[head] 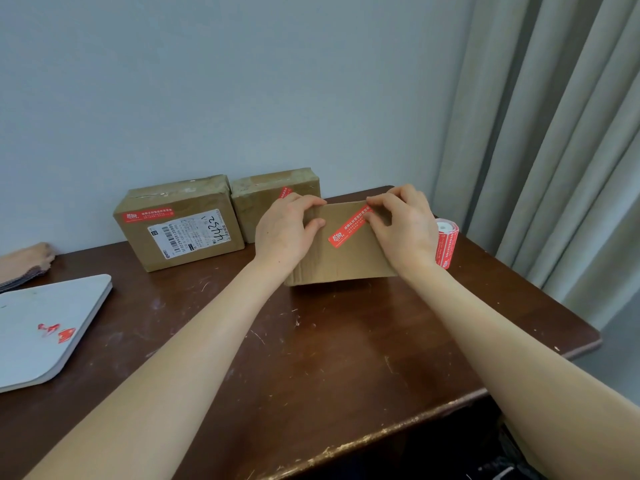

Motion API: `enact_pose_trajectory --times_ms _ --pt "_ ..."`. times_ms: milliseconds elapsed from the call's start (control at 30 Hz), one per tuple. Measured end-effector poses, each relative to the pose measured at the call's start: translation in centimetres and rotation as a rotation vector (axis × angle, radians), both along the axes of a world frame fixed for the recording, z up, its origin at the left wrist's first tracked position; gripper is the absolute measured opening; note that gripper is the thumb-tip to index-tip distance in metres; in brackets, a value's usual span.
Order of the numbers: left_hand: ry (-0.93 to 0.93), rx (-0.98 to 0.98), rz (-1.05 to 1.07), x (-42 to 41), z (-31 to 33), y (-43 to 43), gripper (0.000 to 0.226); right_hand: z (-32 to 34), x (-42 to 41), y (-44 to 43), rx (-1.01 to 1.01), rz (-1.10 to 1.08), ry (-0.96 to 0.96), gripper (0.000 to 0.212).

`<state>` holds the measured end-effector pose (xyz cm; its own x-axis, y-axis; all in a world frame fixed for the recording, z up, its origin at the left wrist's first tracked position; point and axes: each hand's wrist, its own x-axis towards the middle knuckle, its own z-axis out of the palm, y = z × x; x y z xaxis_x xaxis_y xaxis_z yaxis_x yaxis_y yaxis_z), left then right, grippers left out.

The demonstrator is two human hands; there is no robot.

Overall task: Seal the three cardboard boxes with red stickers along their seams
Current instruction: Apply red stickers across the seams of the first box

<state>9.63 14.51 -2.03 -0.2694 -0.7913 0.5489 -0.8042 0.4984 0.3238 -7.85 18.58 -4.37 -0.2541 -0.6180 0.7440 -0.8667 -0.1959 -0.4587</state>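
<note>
Our forearms [194, 341] are spanning table [311, 358] toward box [343, 261] between hands. We're gripping its left end with left hand [287, 230]; right hand [401, 226] is pinching far end of red sticker [349, 226], long axis slanting near-left to far-right, right hand nearer.

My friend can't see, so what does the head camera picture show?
A left hand holds a cardboard box while the right hand pinches a red sticker over its top edge, on a brown table. Two more stickered boxes stand behind; a sticker roll sits at the right.
</note>
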Motion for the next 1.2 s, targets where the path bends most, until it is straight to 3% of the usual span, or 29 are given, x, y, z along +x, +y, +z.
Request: enact_pose_trajectory --times_ms 633,1200 --pt "-0.005 0.041 -0.069 0.51 -0.26 -0.05 0.045 0.92 0.11 -0.12 0.103 -0.019 0.017 0.014" --pt "-0.016 0.058 -0.05 0.29 -0.32 -0.08 0.062 0.66 -0.01 0.01 0.071 0.0 0.046 0.012"
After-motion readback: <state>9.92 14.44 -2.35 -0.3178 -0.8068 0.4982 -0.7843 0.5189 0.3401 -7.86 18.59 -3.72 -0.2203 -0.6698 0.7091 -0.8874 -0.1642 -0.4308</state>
